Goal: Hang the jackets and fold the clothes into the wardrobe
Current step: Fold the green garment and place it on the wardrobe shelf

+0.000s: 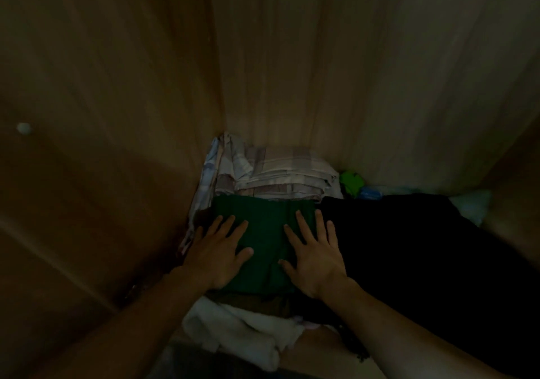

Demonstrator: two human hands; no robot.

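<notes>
Dim, soft frame. Green folded garment (264, 250) partly covered by both hands; its underside and the layers below are hidden. Black clothing (409, 250) shows no detail and runs off the right edge. Small green and blue items (355, 184) behind are unidentifiable. Forearms cut off at the bottom.

No legible text, labels, brands, numbers or signs in this view. Lighting dim; fabric surfaces and wooden panels show no readable markings.
</notes>
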